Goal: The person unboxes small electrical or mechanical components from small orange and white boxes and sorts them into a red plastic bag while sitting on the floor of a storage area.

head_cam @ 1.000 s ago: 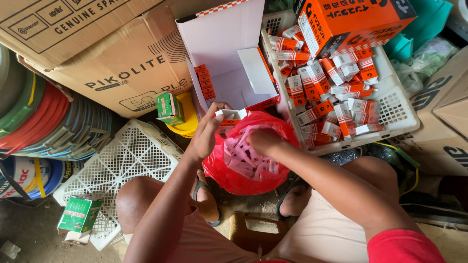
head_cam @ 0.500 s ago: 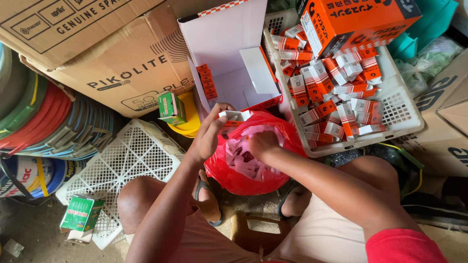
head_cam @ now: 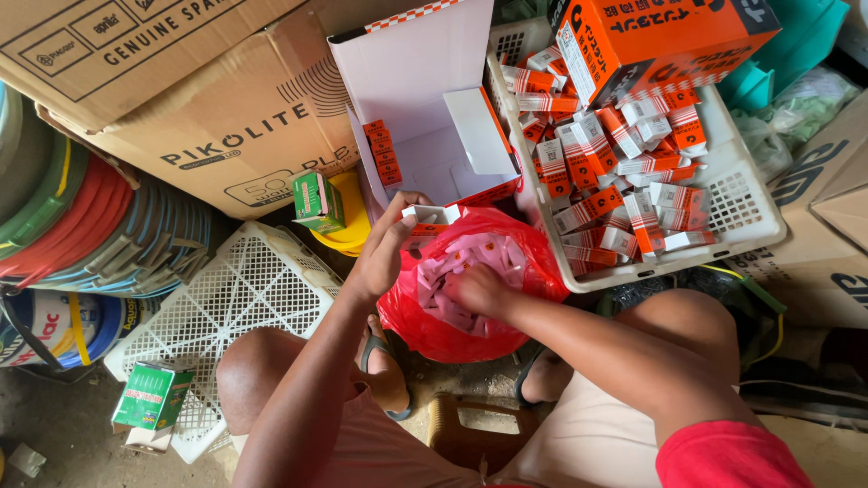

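Observation:
My left hand [head_cam: 387, 248] holds a small white and orange carton [head_cam: 430, 215] with its end open, just above the rim of a red plastic bag [head_cam: 452, 330]. The bag sits between my knees and holds many small pale pink packets [head_cam: 457, 271]. My right hand [head_cam: 477, 287] is inside the bag's mouth, fingers curled down among those packets; whether it grips any is hidden. Behind the bag stands a large open white carton [head_cam: 425, 108] with a few orange cartons along its left side.
A white slatted basket [head_cam: 732, 203] at right is full of small orange and white cartons, with a big orange box [head_cam: 651, 41] on top. Brown cardboard boxes [head_cam: 208, 117] at left, hose coils [head_cam: 81, 226], an upturned white basket [head_cam: 226, 316], green boxes [head_cam: 151, 398].
My right hand has pushed deeper into the red bag. My left hand and its small carton have stayed at the bag's rim, shifting slightly.

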